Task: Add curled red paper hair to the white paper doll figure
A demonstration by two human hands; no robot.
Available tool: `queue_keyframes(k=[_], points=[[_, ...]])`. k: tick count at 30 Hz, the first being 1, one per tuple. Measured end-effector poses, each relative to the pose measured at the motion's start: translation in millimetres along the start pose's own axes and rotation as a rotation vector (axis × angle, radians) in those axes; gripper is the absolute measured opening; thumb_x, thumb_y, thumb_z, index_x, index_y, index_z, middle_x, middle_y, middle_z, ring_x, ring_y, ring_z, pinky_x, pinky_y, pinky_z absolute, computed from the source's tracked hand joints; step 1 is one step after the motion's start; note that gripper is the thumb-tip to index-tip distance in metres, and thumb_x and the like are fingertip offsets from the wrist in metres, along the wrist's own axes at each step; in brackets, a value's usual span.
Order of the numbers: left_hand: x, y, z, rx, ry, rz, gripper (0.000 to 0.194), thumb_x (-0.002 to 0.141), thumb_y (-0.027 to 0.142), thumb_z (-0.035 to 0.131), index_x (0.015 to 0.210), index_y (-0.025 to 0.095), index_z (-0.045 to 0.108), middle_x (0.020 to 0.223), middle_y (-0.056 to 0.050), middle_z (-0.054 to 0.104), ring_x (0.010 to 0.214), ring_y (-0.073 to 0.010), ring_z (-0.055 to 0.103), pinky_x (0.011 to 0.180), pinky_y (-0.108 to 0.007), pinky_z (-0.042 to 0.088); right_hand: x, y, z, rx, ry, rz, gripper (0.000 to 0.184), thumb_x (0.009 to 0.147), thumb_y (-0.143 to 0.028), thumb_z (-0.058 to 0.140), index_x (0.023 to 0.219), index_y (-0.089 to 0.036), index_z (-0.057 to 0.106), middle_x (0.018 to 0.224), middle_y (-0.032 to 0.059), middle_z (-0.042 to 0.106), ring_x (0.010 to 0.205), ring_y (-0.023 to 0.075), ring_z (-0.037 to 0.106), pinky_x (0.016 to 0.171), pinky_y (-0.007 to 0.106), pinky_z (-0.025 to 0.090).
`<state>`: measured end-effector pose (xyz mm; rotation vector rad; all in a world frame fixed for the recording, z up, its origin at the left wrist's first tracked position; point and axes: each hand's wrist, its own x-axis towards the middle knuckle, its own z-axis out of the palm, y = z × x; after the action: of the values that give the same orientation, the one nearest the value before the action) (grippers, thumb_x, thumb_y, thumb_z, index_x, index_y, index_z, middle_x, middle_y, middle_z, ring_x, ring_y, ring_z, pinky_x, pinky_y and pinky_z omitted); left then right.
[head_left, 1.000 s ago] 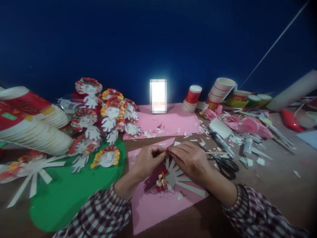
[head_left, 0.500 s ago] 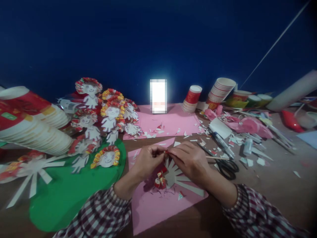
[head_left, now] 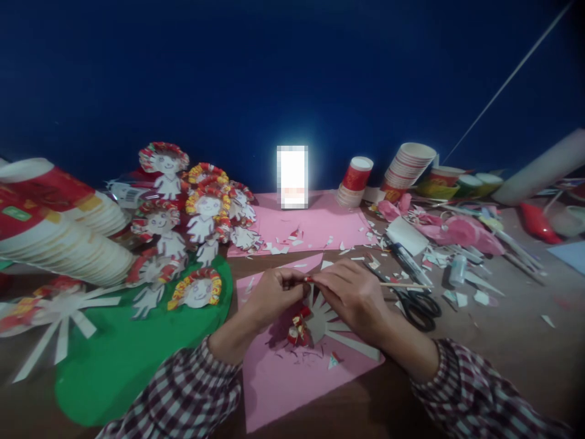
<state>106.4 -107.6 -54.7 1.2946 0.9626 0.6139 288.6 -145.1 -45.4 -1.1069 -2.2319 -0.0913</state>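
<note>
In front of me, above a pink sheet (head_left: 274, 390), is a paper cup cut into a fan of white strips (head_left: 320, 323). Curled red and gold strips (head_left: 298, 329) bunch at its left side. My left hand (head_left: 274, 296) is closed, thumb and forefinger pinching the end of one red strip. Fingertips almost meeting it, my right hand (head_left: 354, 296) is closed on a thin wooden stick (head_left: 406, 285), which pokes out to the right. The strip end lies around the stick at the fingertips; my fingers partly hide it.
Black scissors (head_left: 418, 308) and a marker (head_left: 409, 265) lie to the right among paper scraps. Leftward are a green sheet (head_left: 137, 366), several paper dolls (head_left: 205, 210) with curled rims, and stacked paper cups (head_left: 68, 244). More cups (head_left: 406, 174) stand at the back right.
The wooden stick has shifted slightly up and now shows further out to the right. The cut cup has moved a little to the right. Both hands stay pinched together.
</note>
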Motion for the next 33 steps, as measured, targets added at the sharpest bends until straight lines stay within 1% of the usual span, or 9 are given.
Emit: queue_keyframes(k=[5,7,8,11,15,20,26,29,33], points=[[-2.2,6.6,1.0,0.019,0.028,-0.019,0.015,0.071,0.021,0.059,0.078,0.012,0.069,0.064,-0.002,0.064,0.055,-0.0088,0.051,0.055,-0.019,0.039,0.5,-0.8,-0.7,0.001,0.014,0.01,0.014,0.087,-0.016,0.052,0.095,-0.016,0.063,0.086,0.005,0.066,0.082,0.0158,0.057,0.076,0.03,0.046],[-3.5,9.5,0.9,0.026,0.02,-0.026,0.017,0.074,0.026,0.057,0.072,0.012,0.067,0.056,0.0,0.059,0.049,-0.0073,0.045,0.047,-0.018,0.032,0.8,-1.1,-1.4,-0.004,0.007,0.001,0.014,0.087,-0.016,0.051,0.095,-0.016,0.063,0.086,0.0053,0.066,0.082,0.0157,0.057,0.076,0.03,0.046],[-3.9,10.1,0.6,0.026,0.014,-0.018,0.022,0.075,0.031,0.057,0.068,0.012,0.065,0.053,0.001,0.055,0.047,-0.007,0.042,0.045,-0.018,0.029,0.9,-1.2,-1.6,-0.006,0.005,-0.008,0.014,0.087,-0.016,0.051,0.095,-0.016,0.063,0.086,0.0054,0.066,0.082,0.0156,0.057,0.076,0.03,0.046],[-3.3,7.8,-0.4,0.059,0.022,0.02,0.034,0.077,0.041,0.057,0.061,0.012,0.061,0.05,0.002,0.049,0.046,-0.0067,0.037,0.043,-0.019,0.025,0.8,-1.4,-1.6,-0.011,0.014,-0.026,0.015,0.087,-0.017,0.051,0.097,-0.016,0.063,0.086,0.0057,0.066,0.082,0.0156,0.057,0.077,0.03,0.047],[-1.3,3.1,-1.1,0.172,0.078,0.06,0.035,0.077,0.043,0.057,0.061,0.013,0.062,0.053,0.001,0.051,0.05,-0.0079,0.041,0.047,-0.019,0.029,0.4,-1.7,-0.9,-0.011,0.013,-0.021,0.015,0.087,-0.017,0.052,0.097,-0.016,0.063,0.087,0.0055,0.066,0.083,0.016,0.057,0.076,0.029,0.047],[-2.4,6.4,-0.4,0.249,0.103,0.089,0.033,0.079,0.04,0.055,0.063,0.013,0.064,0.056,0.0,0.058,0.054,-0.0103,0.049,0.052,-0.021,0.035,-1.0,-0.9,1.0,0.008,0.01,0.007,0.014,0.087,-0.016,0.051,0.096,-0.017,0.062,0.089,0.0061,0.066,0.084,0.0165,0.057,0.077,0.03,0.046],[-4.1,9.6,0.5,0.245,0.119,0.103,0.027,0.079,0.034,0.056,0.066,0.013,0.065,0.058,-0.001,0.06,0.055,-0.0103,0.05,0.053,-0.02,0.038,0.6,0.1,3.4,0.032,0.033,0.013,0.012,0.087,-0.015,0.051,0.094,-0.015,0.061,0.087,0.005,0.066,0.081,0.0157,0.057,0.076,0.029,0.045],[-3.8,8.3,0.1,0.236,0.115,0.109,0.025,0.079,0.033,0.057,0.068,0.013,0.067,0.06,-0.002,0.061,0.056,-0.0106,0.052,0.054,-0.02,0.038,2.2,-0.3,3.1,0.033,0.019,0.028,0.011,0.088,-0.016,0.05,0.091,-0.016,0.061,0.084,0.0044,0.066,0.077,0.0154,0.056,0.073,0.029,0.044],[-3.4,5.8,-0.3,0.2,0.107,0.119,0.022,0.078,0.031,0.058,0.072,0.013,0.068,0.065,-0.003,0.064,0.06,-0.0112,0.054,0.056,-0.02,0.04,1.6,-0.3,3.0,0.027,-0.004,0.04,0.012,0.089,-0.017,0.049,0.09,-0.016,0.061,0.084,0.0048,0.066,0.078,0.0157,0.056,0.074,0.028,0.044]])
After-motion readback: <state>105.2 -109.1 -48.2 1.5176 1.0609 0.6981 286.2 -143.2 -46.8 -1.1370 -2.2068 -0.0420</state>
